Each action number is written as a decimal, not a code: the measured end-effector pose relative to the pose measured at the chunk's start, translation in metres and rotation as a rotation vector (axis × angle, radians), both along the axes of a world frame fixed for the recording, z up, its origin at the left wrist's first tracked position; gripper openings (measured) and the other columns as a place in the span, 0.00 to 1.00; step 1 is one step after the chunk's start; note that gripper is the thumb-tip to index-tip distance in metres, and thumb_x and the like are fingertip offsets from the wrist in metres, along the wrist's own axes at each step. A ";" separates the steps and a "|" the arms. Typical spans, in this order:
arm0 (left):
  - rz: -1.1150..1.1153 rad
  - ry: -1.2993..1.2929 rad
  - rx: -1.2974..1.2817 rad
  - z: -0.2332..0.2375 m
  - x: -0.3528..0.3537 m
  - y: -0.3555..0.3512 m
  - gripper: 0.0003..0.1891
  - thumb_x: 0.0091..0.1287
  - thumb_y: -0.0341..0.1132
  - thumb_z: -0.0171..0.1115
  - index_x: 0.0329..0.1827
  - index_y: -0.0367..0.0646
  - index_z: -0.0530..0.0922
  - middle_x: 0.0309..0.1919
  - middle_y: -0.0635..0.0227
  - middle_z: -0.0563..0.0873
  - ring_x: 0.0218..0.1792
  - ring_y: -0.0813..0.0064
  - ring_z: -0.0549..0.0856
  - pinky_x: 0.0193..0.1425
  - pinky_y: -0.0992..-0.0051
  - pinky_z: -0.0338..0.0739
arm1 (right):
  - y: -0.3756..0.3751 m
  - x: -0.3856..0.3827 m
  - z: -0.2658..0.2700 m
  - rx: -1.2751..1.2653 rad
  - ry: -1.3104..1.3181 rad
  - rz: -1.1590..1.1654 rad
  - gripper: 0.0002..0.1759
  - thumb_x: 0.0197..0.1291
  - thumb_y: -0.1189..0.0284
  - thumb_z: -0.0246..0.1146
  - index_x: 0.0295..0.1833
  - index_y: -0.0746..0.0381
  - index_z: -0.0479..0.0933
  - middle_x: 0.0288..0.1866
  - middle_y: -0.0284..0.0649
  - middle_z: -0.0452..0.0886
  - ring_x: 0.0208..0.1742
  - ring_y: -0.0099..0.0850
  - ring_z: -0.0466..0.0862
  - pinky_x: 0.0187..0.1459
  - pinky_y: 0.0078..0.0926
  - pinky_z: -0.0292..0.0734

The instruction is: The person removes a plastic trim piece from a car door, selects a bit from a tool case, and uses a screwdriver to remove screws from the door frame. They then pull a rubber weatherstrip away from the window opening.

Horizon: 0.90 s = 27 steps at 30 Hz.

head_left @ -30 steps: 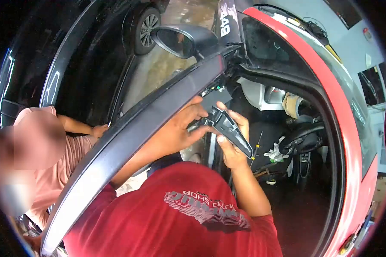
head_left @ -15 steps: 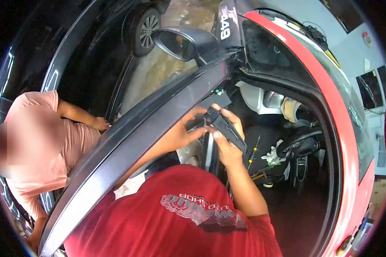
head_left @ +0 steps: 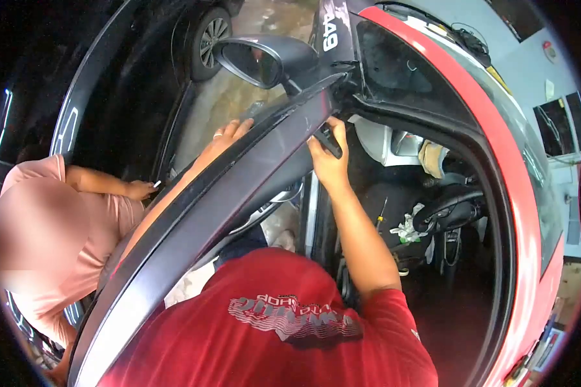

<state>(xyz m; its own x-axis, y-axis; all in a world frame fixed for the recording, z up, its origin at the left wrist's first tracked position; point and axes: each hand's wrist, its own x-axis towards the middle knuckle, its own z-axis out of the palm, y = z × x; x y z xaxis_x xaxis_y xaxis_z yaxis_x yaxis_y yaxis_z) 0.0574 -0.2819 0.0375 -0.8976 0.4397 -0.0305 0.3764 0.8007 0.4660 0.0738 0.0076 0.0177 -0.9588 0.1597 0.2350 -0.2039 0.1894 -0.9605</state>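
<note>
I stand at the open door of a red car. My right hand [head_left: 328, 161] grips a black plastic trim piece [head_left: 329, 139] and presses it against the inner front corner of the door frame [head_left: 239, 187], just below the side mirror [head_left: 265, 59]. My left hand [head_left: 229, 132] reaches over the outer side of the frame's upper edge. Its fingers lie flat and apart on the frame and hold nothing. My left forearm is partly hidden behind the frame.
A person in a pink shirt [head_left: 77, 232] crouches at the left beside a black car [head_left: 110, 77]. Inside the red car are the steering wheel [head_left: 452, 209], a white rag [head_left: 408, 229] and a screwdriver [head_left: 381, 215]. A black car's wheel [head_left: 206, 35] shows at the top.
Both hands held the trim piece below the frame. My right hand has lifted it to the door's front corner. My left hand let go and moved over the frame's outer side.
</note>
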 end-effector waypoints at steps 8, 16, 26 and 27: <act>0.019 -0.071 -0.097 0.015 0.003 0.013 0.37 0.79 0.41 0.58 0.91 0.50 0.61 0.84 0.36 0.67 0.77 0.24 0.76 0.83 0.46 0.75 | -0.001 -0.018 -0.011 0.048 0.053 -0.006 0.27 0.68 0.78 0.72 0.72 0.59 0.76 0.55 0.42 0.90 0.54 0.31 0.90 0.59 0.33 0.84; 0.026 -0.033 -0.095 0.015 0.004 0.013 0.38 0.77 0.39 0.58 0.90 0.47 0.62 0.82 0.40 0.70 0.74 0.30 0.80 0.77 0.47 0.81 | -0.009 -0.024 -0.008 0.020 0.127 -0.052 0.26 0.67 0.77 0.74 0.69 0.60 0.77 0.52 0.47 0.92 0.52 0.37 0.94 0.57 0.37 0.87; 0.051 0.016 -0.121 0.016 0.000 0.016 0.36 0.79 0.39 0.58 0.89 0.45 0.63 0.80 0.43 0.73 0.72 0.33 0.82 0.76 0.48 0.82 | -0.018 -0.029 -0.002 0.248 0.105 -0.142 0.27 0.67 0.71 0.75 0.69 0.60 0.77 0.55 0.58 0.91 0.56 0.60 0.92 0.60 0.51 0.85; 0.050 0.017 -0.119 0.016 -0.001 0.015 0.36 0.79 0.39 0.58 0.89 0.45 0.63 0.80 0.43 0.73 0.72 0.33 0.82 0.76 0.48 0.82 | -0.020 -0.030 0.000 0.277 0.109 -0.147 0.28 0.67 0.72 0.75 0.70 0.61 0.76 0.55 0.60 0.90 0.56 0.62 0.91 0.61 0.52 0.85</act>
